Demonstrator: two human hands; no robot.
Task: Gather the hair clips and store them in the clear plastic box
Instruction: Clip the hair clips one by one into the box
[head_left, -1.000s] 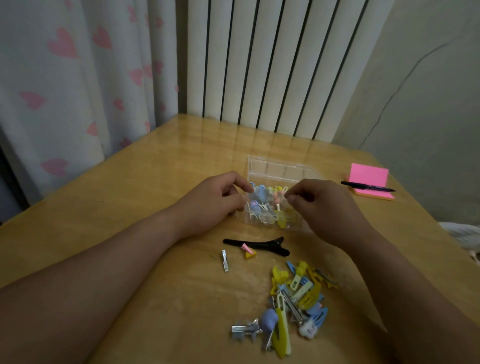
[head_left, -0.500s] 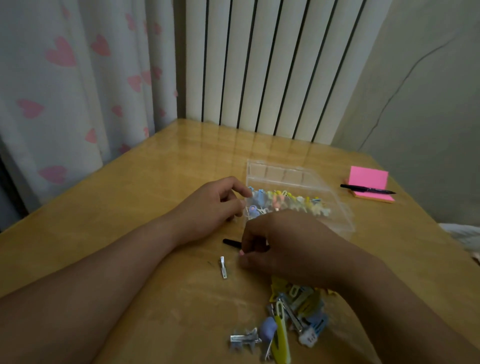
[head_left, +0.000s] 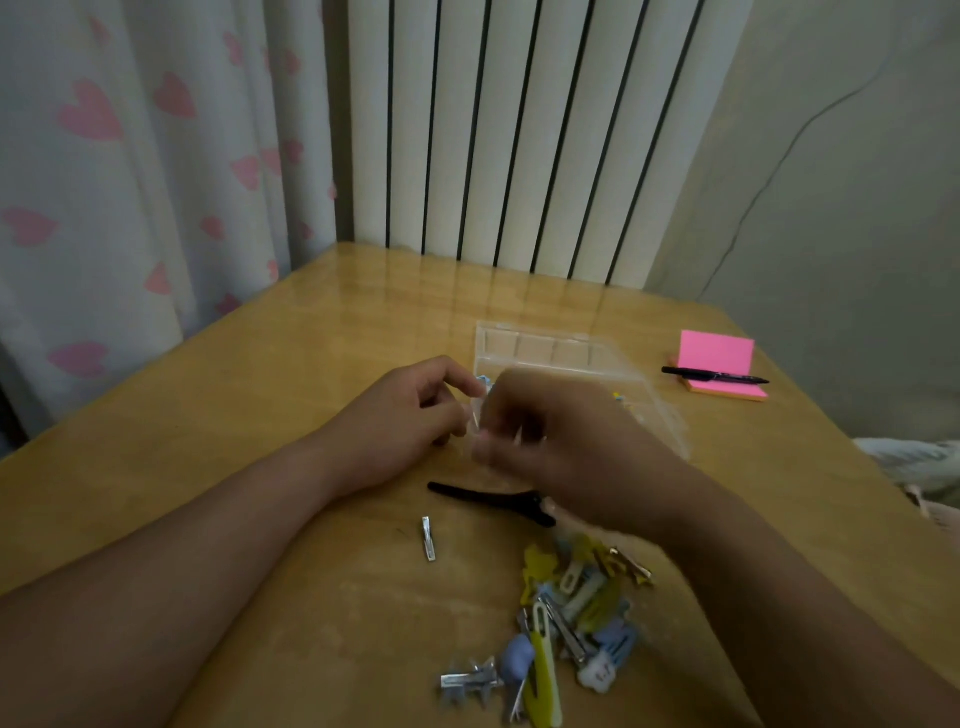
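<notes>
The clear plastic box (head_left: 545, 338) lies open mid-table with coloured clips inside, mostly hidden by my hands. My left hand (head_left: 405, 421) holds the box's near left corner between curled finger and thumb. Over the box's near side, my right hand (head_left: 571, 447) is blurred, fingers curled and pinching a small pale clip. On the table in front of the box lie a long black clip (head_left: 483, 496), a small silver clip (head_left: 428, 538) and a pile of coloured hair clips (head_left: 571, 613).
A pink sticky-note pad (head_left: 719, 353) with a black pen (head_left: 711, 375) across it sits at the right, beyond the box. Behind the table's far edge stand a radiator and a heart-print curtain. A silver star clip (head_left: 470, 680) lies nearest me.
My right hand dropped from the box to the small pink-and-yellow clip by the black clip, then rose back over the box. That clip is gone from the table. My left hand stayed put.
</notes>
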